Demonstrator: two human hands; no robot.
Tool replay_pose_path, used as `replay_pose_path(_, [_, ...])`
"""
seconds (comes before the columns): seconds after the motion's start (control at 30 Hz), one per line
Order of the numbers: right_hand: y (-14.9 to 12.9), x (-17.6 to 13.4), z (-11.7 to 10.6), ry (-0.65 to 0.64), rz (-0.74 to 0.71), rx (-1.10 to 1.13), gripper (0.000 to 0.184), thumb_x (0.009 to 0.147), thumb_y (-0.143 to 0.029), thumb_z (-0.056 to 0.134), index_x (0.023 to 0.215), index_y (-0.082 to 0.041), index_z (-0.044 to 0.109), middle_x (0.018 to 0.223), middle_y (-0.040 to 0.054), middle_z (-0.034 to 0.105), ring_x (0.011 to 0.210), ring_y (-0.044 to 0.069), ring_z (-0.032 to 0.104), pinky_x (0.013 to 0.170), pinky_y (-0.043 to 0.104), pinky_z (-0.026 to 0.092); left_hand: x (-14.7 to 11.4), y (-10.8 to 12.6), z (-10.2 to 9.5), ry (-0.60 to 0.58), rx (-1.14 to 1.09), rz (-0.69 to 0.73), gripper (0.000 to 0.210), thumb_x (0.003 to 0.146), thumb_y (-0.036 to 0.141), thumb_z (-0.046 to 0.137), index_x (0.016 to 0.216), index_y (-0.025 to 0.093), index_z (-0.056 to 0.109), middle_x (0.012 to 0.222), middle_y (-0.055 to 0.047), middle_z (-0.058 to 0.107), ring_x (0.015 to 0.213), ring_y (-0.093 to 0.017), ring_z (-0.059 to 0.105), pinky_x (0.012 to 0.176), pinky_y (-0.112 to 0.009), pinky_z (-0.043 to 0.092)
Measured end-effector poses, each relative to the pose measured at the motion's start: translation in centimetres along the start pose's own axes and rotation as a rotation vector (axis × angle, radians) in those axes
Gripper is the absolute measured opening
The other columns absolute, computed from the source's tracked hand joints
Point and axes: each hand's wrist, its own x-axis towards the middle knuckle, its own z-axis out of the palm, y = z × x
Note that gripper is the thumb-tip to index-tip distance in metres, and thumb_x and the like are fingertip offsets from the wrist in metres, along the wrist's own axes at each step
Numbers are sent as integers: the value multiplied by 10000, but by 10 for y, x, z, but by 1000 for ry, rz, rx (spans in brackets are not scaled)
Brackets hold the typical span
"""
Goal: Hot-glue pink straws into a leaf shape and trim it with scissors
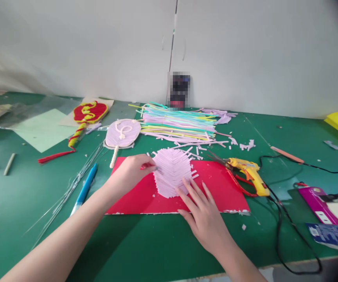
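A lilac panel of pipe cleaners (173,168) in a herringbone pattern lies on a red sheet (216,188), loose strip ends jutting from its right side. At its left edge my left hand (135,168) is closed in a pinch. Something small and greyish shows at those fingertips, too indistinct to name. My right hand (200,209) lies with fingers spread, its fingertips on the panel's lower right edge. Behind the panel are a bundle of coloured pipe cleaners (177,121) and lilac cut pieces (200,150).
A lilac fan (123,133) and a red-and-yellow fan (89,113) lie to the left, with thin wires (69,192) and a blue pen (87,184). At right are a yellow glue gun (252,174) with a black cord, and red-handled scissors (242,184). A wall stands behind.
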Motion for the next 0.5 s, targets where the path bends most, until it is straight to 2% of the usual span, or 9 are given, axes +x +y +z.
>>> replay_pose_path(0.1, [-1, -1, 0, 47, 35, 22, 523, 972, -344, 425, 1475, -257, 315, 1549, 75, 303, 1419, 249, 295, 1070, 497, 407, 9, 4, -6, 111, 116, -47, 146, 850, 281, 556, 822, 199, 673, 826, -33, 711, 740, -176, 655, 684, -289, 507])
replay_pose_path(0.2, [-1, -3, 1, 92, 69, 57, 525, 970, -334, 433, 1475, -264, 312, 1542, 82, 321, 1417, 248, 299, 1063, 482, 422, 20, 10, -9, 146, 154, -74, 157, 862, 275, 533, 862, 188, 663, 882, -54, 695, 790, -183, 649, 720, -299, 498])
replay_pose_path(0.4, [2, -6, 3, 193, 153, 178, 470, 977, -309, 410, 1438, -225, 369, 1527, 105, 341, 1421, 243, 291, 1078, 461, 415, 49, 4, 5, 61, 160, -130, 244, 818, 327, 594, 987, 168, 666, 1017, -88, 691, 858, -214, 653, 768, -317, 491])
replay_pose_path(0.5, [3, -6, 5, 237, 186, 241, 457, 975, -319, 407, 1426, -245, 379, 1517, 99, 358, 1406, 244, 322, 1069, 462, 427, 59, -4, 14, 16, 115, -161, 264, 751, 294, 646, 987, 181, 682, 959, -70, 710, 856, -213, 657, 756, -288, 491])
